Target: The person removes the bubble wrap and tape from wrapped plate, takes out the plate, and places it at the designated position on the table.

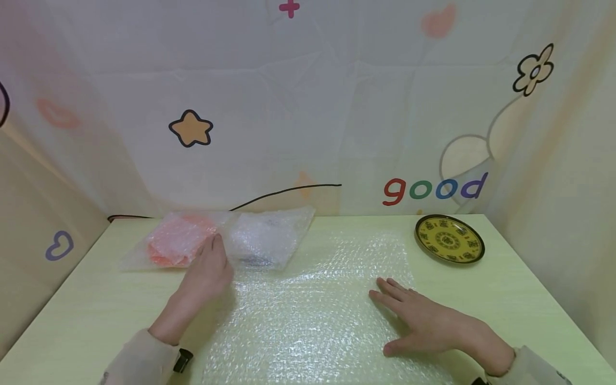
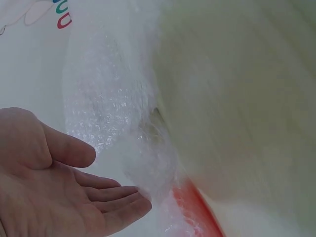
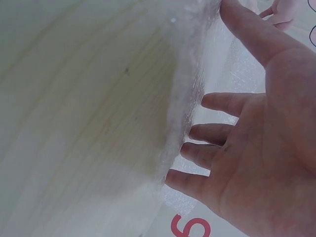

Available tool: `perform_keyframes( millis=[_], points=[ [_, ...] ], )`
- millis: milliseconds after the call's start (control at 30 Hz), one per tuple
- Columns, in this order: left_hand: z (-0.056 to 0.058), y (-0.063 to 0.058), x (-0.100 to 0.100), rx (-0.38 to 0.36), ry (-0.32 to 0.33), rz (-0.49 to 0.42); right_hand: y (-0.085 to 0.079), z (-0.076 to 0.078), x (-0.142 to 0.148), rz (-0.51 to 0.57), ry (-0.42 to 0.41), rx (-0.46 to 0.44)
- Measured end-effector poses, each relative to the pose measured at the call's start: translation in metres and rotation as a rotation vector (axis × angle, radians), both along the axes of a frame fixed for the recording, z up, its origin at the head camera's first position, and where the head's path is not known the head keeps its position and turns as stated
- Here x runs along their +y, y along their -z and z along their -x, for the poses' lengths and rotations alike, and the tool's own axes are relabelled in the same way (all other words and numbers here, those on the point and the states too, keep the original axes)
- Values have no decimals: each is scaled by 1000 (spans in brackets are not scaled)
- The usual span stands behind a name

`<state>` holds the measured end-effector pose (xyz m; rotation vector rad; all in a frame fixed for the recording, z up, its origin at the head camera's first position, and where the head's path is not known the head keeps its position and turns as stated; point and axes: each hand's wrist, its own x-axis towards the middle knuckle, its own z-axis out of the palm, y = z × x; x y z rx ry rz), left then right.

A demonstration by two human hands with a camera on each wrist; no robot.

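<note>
A large sheet of clear bubble wrap (image 1: 303,321) lies spread over the middle of the table. Behind its left part is a bubble-wrapped bundle (image 1: 264,232) with something pale inside, beside a second wrapped bundle (image 1: 173,243) with a pinkish-red thing in it. My left hand (image 1: 208,275) reaches to these bundles; in the left wrist view its fingers (image 2: 126,215) are extended and close together, the tips at the crumpled plastic. With fingers spread, my right hand (image 1: 428,323) rests on the right side of the sheet, fingertips (image 3: 190,177) at the bubble wrap.
A yellow-green plate (image 1: 449,239) with a dark rim and dark patterns sits at the table's back right. Behind the pale table (image 1: 520,321) hangs a printed curtain (image 1: 298,117), which also closes in both sides.
</note>
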<state>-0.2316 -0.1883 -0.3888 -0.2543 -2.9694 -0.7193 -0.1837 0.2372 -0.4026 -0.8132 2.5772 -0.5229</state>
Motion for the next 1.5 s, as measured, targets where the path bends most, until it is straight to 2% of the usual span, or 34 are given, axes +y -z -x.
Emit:
perform_keyframes(
  millis=[133, 267, 467, 733, 1033, 1500],
  points=[
    [2, 0, -4, -47, 0, 16, 0, 0, 0, 2, 2, -7],
    [1, 1, -7, -61, -4, 7, 0, 0, 0, 6, 0, -12],
    [-1, 0, -10, -64, 10, 26, 0, 0, 1, 2, -4, -5],
    [-4, -1, -14, -17, 86, 88, -2, -1, -1, -1, 7, -25],
    [-8, -2, -15, -82, 100, 124, -5, -2, -2, -22, 21, -39],
    [-11, -4, -11, -136, 142, 151, -5, 0, -3, -38, 34, -49]
  ],
)
